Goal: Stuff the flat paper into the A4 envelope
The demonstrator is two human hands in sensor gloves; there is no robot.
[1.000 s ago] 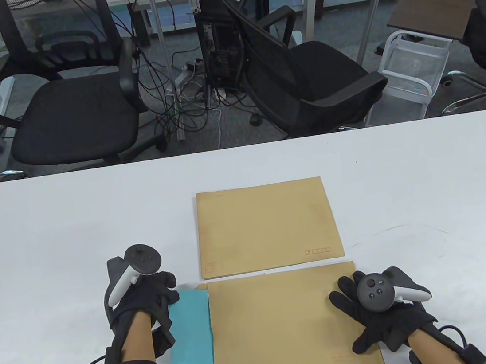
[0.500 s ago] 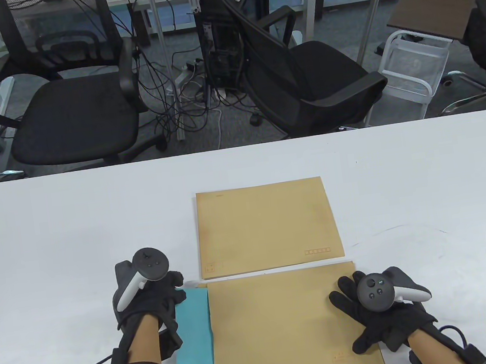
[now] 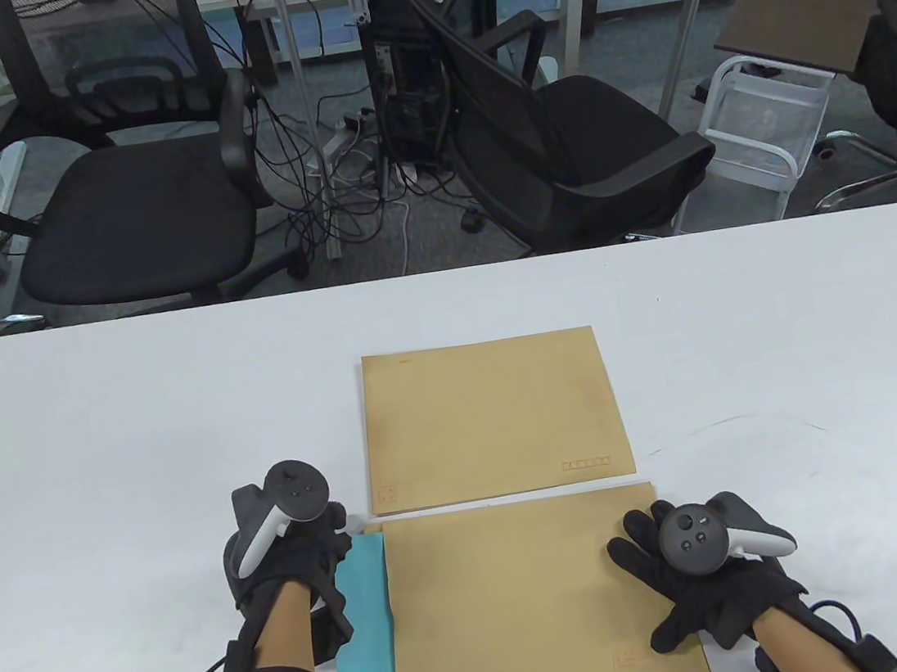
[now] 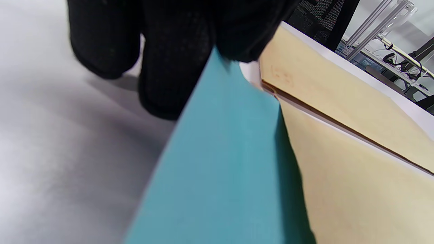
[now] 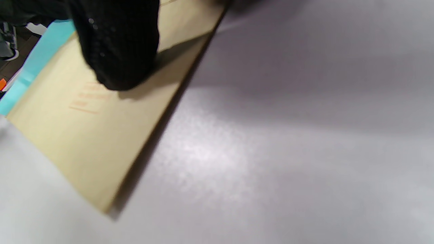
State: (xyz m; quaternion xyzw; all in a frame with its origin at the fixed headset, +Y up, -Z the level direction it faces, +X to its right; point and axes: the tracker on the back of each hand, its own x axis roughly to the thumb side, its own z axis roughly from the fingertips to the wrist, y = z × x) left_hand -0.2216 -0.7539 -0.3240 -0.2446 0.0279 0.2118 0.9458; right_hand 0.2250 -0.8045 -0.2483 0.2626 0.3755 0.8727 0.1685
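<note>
Paper [image 3: 364, 636], blue-green and flat, sticks out from the left end of the near envelope [image 3: 533, 605] on the white worktop [image 3: 100, 448]. Only a strip of it shows; the rest is hidden inside the brown envelope. In the left wrist view the paper [image 4: 217, 169] runs in under the envelope's open edge.

The left hand [image 3: 289, 563] is at the left edge of the paper, near its far corner. Its forearm comes up from the bottom of the table view and leans a little to the right. The fingers [image 4: 169, 67] hang down at the paper's edge, and one dark fingertip sits on top of the far corner of the sheet. They are bent, but I cannot tell if they pinch the paper or only touch it.

The right hand [image 3: 695, 576] lies flat on the right end of the near envelope, palm down. Its fingers [image 3: 642, 550] are spread out and fairly straight, pressing the envelope onto the worktop. In the right wrist view one fingertip [image 5: 115, 51] rests on the envelope near some faint red printing.

A second brown envelope [image 3: 492, 417] lies flat just behind the near one, almost touching it, with no hand on it.

Black office chairs [image 3: 134, 204] stand on the floor beyond the worktop.
</note>
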